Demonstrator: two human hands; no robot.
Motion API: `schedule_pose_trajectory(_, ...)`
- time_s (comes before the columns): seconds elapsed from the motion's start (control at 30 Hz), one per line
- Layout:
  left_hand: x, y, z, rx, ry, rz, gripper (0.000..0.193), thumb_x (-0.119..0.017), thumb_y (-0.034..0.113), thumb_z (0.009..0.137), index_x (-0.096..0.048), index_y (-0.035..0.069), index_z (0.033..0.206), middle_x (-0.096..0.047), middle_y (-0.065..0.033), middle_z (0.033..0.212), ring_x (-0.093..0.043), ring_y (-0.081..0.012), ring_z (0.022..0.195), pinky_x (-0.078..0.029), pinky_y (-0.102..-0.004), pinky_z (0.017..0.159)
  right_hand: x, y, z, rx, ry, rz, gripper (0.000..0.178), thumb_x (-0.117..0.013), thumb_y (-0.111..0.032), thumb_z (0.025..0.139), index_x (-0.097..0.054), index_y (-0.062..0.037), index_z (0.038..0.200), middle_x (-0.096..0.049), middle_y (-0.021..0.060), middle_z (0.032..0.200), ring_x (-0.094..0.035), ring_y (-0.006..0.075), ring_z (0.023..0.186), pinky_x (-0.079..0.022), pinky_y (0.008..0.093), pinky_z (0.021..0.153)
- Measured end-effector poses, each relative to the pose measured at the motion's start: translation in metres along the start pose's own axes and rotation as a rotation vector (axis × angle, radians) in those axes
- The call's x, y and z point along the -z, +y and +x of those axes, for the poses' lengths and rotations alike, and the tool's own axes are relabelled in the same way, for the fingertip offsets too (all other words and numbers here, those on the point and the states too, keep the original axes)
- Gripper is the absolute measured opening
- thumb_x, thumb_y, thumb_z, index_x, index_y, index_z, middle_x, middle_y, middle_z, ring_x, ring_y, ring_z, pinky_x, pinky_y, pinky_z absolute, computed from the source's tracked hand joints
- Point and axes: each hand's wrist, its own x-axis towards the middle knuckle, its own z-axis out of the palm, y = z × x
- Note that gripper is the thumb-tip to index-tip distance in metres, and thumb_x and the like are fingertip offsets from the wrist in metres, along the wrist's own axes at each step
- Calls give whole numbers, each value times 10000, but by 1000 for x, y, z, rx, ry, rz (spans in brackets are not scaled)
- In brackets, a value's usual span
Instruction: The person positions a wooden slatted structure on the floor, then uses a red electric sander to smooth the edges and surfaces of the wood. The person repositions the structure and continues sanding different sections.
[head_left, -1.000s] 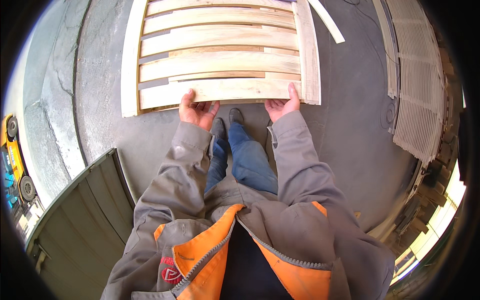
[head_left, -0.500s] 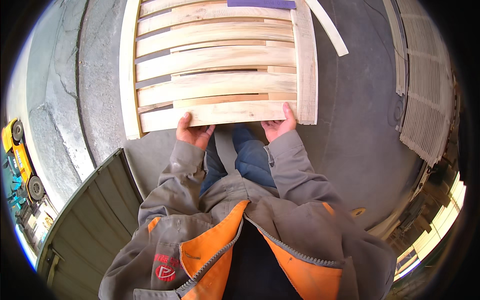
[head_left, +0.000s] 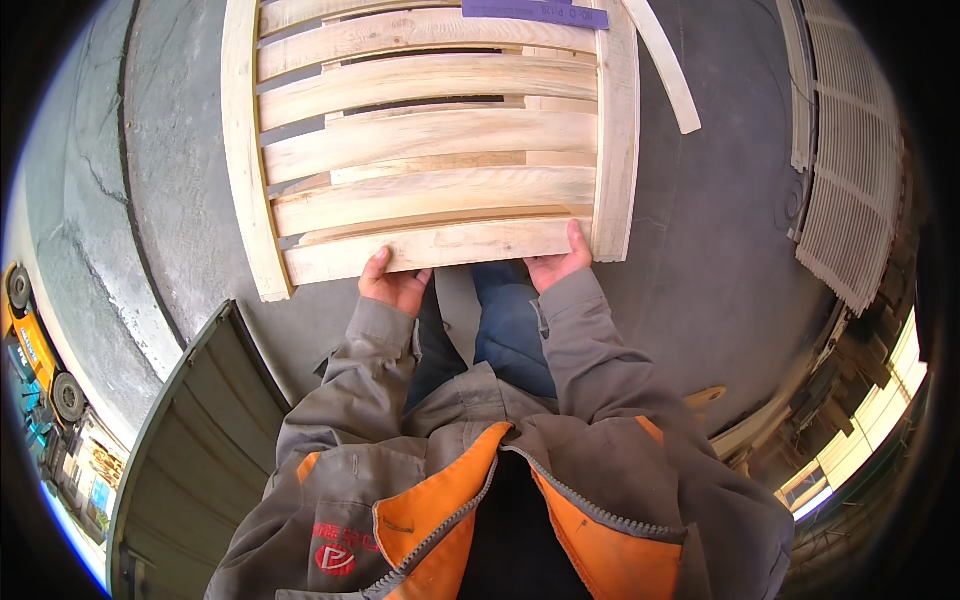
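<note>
A pale wooden slatted panel point(head_left: 430, 190), with several crosswise slats between two side rails, spans the upper middle of the view. Its nearest slat is gripped by both hands. My left hand point(head_left: 396, 287) closes on that slat left of its middle, thumb on top and fingers below the edge. Close to the right rail, my right hand point(head_left: 562, 264) holds the same slat, its thumb also on top. More pale boards show through the gaps. The panel's far end runs out of view. A purple strip point(head_left: 535, 12) with printing lies across the far slats at the right.
A pale curved strip point(head_left: 665, 65) extends beside the right rail. Ribbed, light-coloured panels point(head_left: 855, 150) stand at the far right. To my lower left is a dark green metal sheet point(head_left: 200, 440). Beyond it, a yellow wheeled vehicle point(head_left: 38, 345) is at the left edge. Cracked concrete point(head_left: 90, 230) lies left.
The panel's near edge sits lower in the picture and slightly more tilted, and both hands have moved down with it. Surroundings have shifted a little too. Both grips stay on the near slat.
</note>
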Motion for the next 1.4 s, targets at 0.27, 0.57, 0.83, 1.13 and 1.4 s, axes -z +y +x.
schedule_pose_trajectory(0.27,26,-8,24,-42,-58,55,740,-745,330,854,-478,84,1499,-555,-134,1502,-508,-370,1402,-420,-589,1155,26,10,26,-35,-115,-2,719,-715,-423,963,-443,-88,1538,-527,122,1524,-487,373,1404,-405,580,1175)
schedule_pose_trajectory(0.57,18,-16,23,-161,32,166,949,-800,515,815,-399,87,1561,-519,-157,1536,-523,-393,1386,-475,-563,1107,34,6,26,-59,-149,-58,747,-733,-432,949,-441,-76,1537,-536,131,1513,-495,352,1411,-404,540,1200)
schedule_pose_trajectory(0.83,33,-16,27,-40,69,168,845,-789,529,843,-467,113,1503,-580,-105,1466,-561,-318,1339,-504,-531,1065,26,10,18,51,-109,-143,859,-725,-516,930,-379,-78,1583,-464,131,1566,-436,344,1451,-375,552,1219)
schedule_pose_trajectory(1.13,65,24,-4,120,198,467,839,-808,485,890,-443,105,1543,-489,-87,1543,-414,-292,1444,-405,-553,1101,21,20,22,134,-22,-179,912,-727,-607,903,-388,-95,1577,-457,143,1561,-426,360,1443,-377,576,1209)
schedule_pose_trajectory(1.4,70,99,-24,86,175,893,692,-787,360,942,-520,6,1473,-612,-158,1428,-586,-297,1285,-509,-438,1004,18,23,23,198,30,-158,867,-708,-610,917,-415,-120,1569,-476,122,1558,-452,353,1426,-397,579,1186)
